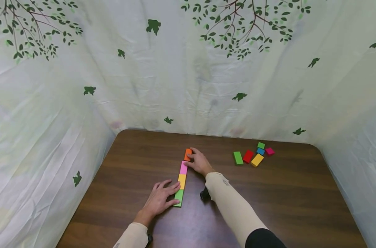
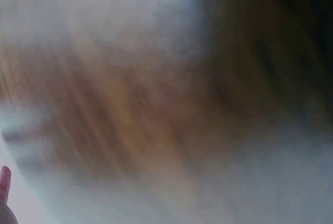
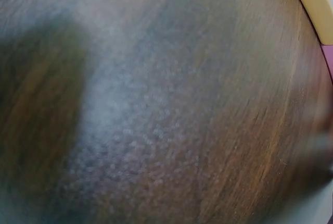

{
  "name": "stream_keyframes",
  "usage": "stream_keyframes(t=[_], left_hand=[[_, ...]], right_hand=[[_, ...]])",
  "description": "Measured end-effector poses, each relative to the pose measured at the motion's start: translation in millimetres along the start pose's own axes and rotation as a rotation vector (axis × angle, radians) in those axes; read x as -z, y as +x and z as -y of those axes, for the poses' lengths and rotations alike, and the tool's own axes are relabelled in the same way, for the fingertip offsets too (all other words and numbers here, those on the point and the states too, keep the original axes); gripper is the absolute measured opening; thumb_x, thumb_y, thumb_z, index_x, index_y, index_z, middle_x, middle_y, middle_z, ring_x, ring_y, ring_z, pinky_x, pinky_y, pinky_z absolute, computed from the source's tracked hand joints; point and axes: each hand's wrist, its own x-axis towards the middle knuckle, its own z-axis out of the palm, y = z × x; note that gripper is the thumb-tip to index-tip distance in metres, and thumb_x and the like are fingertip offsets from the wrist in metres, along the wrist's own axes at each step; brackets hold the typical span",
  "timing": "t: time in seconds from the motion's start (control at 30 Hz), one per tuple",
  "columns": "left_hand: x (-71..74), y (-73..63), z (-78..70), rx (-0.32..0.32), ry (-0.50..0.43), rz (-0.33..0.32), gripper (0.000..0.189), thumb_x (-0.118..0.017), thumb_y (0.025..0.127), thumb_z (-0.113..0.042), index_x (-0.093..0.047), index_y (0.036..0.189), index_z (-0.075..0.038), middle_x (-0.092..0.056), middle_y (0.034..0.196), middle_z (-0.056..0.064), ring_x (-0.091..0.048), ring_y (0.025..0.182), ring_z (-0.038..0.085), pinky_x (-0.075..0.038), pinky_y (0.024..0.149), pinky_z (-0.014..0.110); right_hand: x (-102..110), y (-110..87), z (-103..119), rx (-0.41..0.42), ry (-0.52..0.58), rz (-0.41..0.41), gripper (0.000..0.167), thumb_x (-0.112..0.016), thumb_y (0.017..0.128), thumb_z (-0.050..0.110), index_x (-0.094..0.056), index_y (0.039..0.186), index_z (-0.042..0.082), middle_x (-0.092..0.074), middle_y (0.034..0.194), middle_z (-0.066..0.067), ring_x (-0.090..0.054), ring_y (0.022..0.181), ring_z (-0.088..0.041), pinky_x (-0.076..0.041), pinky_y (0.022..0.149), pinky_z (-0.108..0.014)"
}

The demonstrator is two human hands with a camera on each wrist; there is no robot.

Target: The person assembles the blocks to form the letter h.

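Note:
In the head view, a row of blocks runs away from the person: a light green block [image 1: 179, 197], a yellow block [image 1: 182, 181], a pink block [image 1: 183, 168] and, at the far end, an orange block [image 1: 187, 154]. My right hand [image 1: 201, 163] holds the orange block from its right side, fingers at its far part and thumb near the pink one. The left hand [image 1: 158, 199] lies left of the row with spread fingers, index fingertip at the yellow block and thumb at the green. The left wrist view is mostly blurred; the right wrist view catches the yellow block [image 3: 316, 5] at its edge.
To the right on the brown table [image 1: 287, 193] lies a loose group: a green block [image 1: 238, 158], a red block [image 1: 248, 156], a yellow block [image 1: 257, 160], a blue block [image 1: 260, 151], a small green block [image 1: 261, 145] and a magenta block [image 1: 270, 151]. A leaf-print curtain [image 1: 188, 75] hangs behind.

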Motion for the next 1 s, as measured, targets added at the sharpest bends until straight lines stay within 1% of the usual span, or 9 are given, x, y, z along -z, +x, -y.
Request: stream_keyframes(t=[0.2, 0.33, 0.53, 0.7, 1.0], left_hand=[[-0.2, 1.3, -0.4, -0.011, 0.005, -0.005, 0.065, -0.066, 0.084, -0.05, -0.054, 0.138, -0.015, -0.05, 0.143, -0.003, -0.041, 0.131, 0.033, -0.03, 0.098, 0.051], [-0.3, 1.8, -0.5, -0.005, 0.015, -0.003, 0.065, -0.066, 0.084, -0.05, -0.053, 0.138, -0.016, -0.051, 0.142, -0.004, -0.041, 0.131, 0.032, -0.03, 0.098, 0.051], [0.8, 1.5, -1.1, 0.01, 0.0, 0.016, 0.066, -0.066, 0.084, -0.051, -0.052, 0.139, -0.017, -0.049, 0.144, -0.005, -0.039, 0.133, 0.031, -0.029, 0.1, 0.051], [0.4, 0.8, -0.6, 0.011, 0.008, 0.012, 0.065, -0.066, 0.084, -0.05, -0.053, 0.139, -0.016, -0.049, 0.143, -0.004, -0.041, 0.132, 0.031, -0.03, 0.1, 0.051], [0.6, 0.1, -0.3, 0.014, 0.004, 0.016, 0.065, -0.065, 0.085, -0.05, -0.053, 0.139, -0.016, -0.049, 0.144, -0.005, -0.04, 0.133, 0.031, -0.03, 0.1, 0.05]], right_hand=[[-2, -0.3, -1, 0.002, -0.003, -0.004, 0.064, -0.074, 0.084, 0.038, -0.055, 0.134, 0.003, -0.037, 0.151, -0.014, -0.038, 0.136, -0.032, -0.032, 0.109, -0.044], [-3, -0.2, -2, 0.01, -0.005, -0.014, 0.066, -0.075, 0.083, 0.041, -0.055, 0.134, 0.004, -0.036, 0.151, -0.013, -0.037, 0.136, -0.032, -0.032, 0.109, -0.045], [-6, 0.4, -2, 0.021, -0.002, -0.017, 0.066, -0.075, 0.083, 0.04, -0.056, 0.134, 0.003, -0.035, 0.152, -0.013, -0.037, 0.137, -0.031, -0.032, 0.109, -0.044], [-9, 1.6, -2, 0.031, -0.008, -0.009, 0.063, -0.074, 0.085, 0.039, -0.055, 0.134, 0.005, -0.035, 0.152, -0.012, -0.036, 0.138, -0.03, -0.031, 0.11, -0.044], [-11, 1.9, -1, 0.013, -0.009, 0.004, 0.062, -0.072, 0.086, 0.038, -0.054, 0.136, 0.005, -0.034, 0.153, -0.01, -0.034, 0.139, -0.029, -0.029, 0.111, -0.043]])
